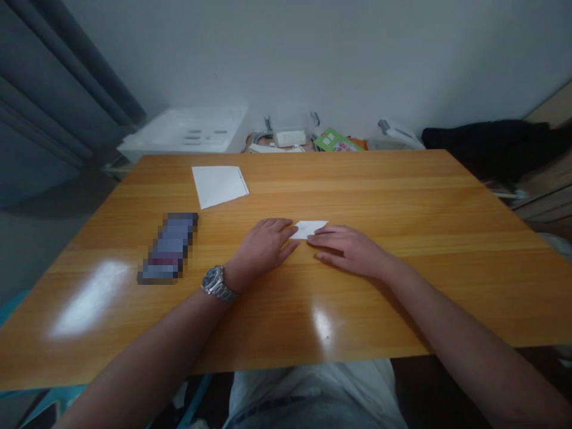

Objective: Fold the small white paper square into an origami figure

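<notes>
A small piece of white paper [307, 229], apparently folded, lies flat on the wooden table between my two hands. My left hand [267, 247] rests at its left end with fingers stretched out, the fingertips touching the paper's edge. From the other side my right hand [346, 247] reaches in, its fingers extended and slightly apart, with the index fingertip on or beside the paper's right end. Both palms face down, and the fingertips cover parts of the paper's ends. On my left wrist is a metal watch [218, 282].
A larger white sheet [220, 186] with a perforated edge lies at the back left of the table [379, 196]. A blurred-out phone-like object [170, 247] is left of my hands. Beyond the far edge stand a white plastic bin [192, 128], a green booklet [335, 140] and cables.
</notes>
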`<action>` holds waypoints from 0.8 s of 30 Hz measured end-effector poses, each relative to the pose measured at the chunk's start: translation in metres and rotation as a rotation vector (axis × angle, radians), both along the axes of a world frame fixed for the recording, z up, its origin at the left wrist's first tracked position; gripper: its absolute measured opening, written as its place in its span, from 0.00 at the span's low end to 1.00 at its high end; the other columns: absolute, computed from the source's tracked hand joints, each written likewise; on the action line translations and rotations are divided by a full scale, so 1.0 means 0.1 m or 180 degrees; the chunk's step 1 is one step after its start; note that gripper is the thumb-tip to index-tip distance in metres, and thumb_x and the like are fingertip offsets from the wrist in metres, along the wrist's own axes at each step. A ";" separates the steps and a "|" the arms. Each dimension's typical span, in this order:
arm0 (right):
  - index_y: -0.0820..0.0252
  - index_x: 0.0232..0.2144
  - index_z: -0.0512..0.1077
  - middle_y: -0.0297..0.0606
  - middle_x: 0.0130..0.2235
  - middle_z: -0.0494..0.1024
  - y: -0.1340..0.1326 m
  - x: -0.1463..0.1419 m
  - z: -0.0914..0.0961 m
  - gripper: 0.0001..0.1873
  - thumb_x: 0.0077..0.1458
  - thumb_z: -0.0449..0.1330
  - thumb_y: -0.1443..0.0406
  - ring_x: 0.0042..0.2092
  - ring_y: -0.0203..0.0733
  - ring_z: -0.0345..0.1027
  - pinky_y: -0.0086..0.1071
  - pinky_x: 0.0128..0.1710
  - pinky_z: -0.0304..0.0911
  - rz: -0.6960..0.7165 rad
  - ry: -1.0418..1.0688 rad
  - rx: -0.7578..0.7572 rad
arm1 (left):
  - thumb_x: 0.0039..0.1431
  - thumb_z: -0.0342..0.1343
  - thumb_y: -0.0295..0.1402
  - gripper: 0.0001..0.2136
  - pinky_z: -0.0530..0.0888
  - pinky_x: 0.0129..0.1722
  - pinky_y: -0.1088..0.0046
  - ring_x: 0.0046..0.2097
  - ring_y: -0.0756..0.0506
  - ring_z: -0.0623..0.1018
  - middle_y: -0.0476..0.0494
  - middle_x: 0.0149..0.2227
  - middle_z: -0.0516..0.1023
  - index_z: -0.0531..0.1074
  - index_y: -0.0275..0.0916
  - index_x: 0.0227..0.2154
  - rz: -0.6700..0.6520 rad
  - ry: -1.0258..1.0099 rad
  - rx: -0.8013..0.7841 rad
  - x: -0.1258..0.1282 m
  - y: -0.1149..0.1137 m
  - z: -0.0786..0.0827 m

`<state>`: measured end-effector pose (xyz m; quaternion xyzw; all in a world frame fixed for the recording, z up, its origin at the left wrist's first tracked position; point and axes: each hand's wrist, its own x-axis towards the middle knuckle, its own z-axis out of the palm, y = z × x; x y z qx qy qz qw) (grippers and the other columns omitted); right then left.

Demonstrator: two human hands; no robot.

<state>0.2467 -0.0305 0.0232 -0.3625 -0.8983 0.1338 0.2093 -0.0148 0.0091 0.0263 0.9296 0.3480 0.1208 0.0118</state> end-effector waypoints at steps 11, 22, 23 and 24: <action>0.56 0.59 0.73 0.46 0.61 0.75 0.04 -0.01 -0.08 0.19 0.69 0.55 0.63 0.63 0.50 0.68 0.51 0.64 0.64 -0.0313 -0.0070 0.0072 | 0.72 0.48 0.36 0.15 0.72 0.56 0.58 0.55 0.39 0.75 0.39 0.55 0.76 0.74 0.41 0.55 -0.0017 -0.0018 -0.0031 0.01 0.04 0.00; 0.54 0.53 0.78 0.45 0.57 0.79 0.04 -0.03 -0.11 0.15 0.67 0.57 0.65 0.57 0.51 0.73 0.51 0.58 0.69 -0.0322 -0.0072 0.0092 | 0.72 0.49 0.35 0.13 0.71 0.56 0.61 0.53 0.41 0.76 0.39 0.51 0.78 0.75 0.38 0.51 -0.0408 -0.0103 0.0062 0.10 -0.04 -0.02; 0.55 0.52 0.78 0.45 0.56 0.79 0.04 -0.03 -0.11 0.14 0.67 0.57 0.65 0.56 0.51 0.73 0.50 0.57 0.69 -0.0322 -0.0078 0.0108 | 0.72 0.49 0.35 0.13 0.71 0.55 0.61 0.53 0.41 0.76 0.39 0.51 0.78 0.75 0.38 0.51 -0.0422 -0.0107 0.0022 0.10 -0.04 -0.02; 0.55 0.51 0.79 0.45 0.55 0.80 0.04 -0.04 -0.10 0.14 0.67 0.57 0.65 0.55 0.51 0.74 0.50 0.56 0.70 -0.0331 -0.0089 0.0130 | 0.73 0.49 0.36 0.13 0.71 0.55 0.61 0.52 0.41 0.76 0.39 0.50 0.78 0.75 0.38 0.51 -0.0419 -0.0110 -0.0008 0.11 -0.05 -0.02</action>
